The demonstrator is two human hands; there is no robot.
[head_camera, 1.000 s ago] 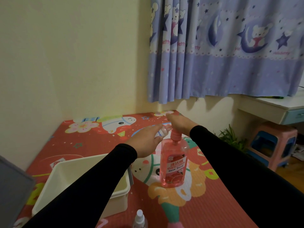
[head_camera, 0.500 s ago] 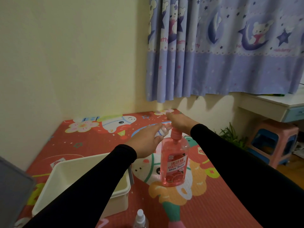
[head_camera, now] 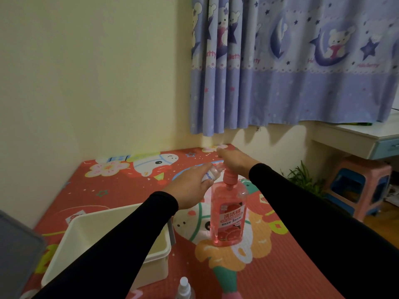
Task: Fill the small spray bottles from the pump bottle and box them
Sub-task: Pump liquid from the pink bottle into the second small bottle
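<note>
A pink pump bottle (head_camera: 228, 216) of red liquid stands upright on the red cartoon mat. My right hand (head_camera: 235, 161) lies flat on top of its pump head, palm down. My left hand (head_camera: 192, 186) grips a small clear spray bottle (head_camera: 212, 172) with a white label, held tilted at the pump's spout. A cream plastic box (head_camera: 159, 253) sits on the mat at the lower left, partly hidden by my left sleeve. Another small spray bottle (head_camera: 184, 288) with a white top stands at the bottom edge.
The red mat (head_camera: 291, 266) reaches the yellow wall behind and on the left. A grey lid or bin edge (head_camera: 15, 251) shows at far left. A pink and blue stool (head_camera: 358, 186), a green plant (head_camera: 302, 178) and a white desk (head_camera: 356, 134) stand to the right.
Hands and bottles hold nearly the same pose. The view has shifted slightly; the pump head under my right hand looks a little lower.
</note>
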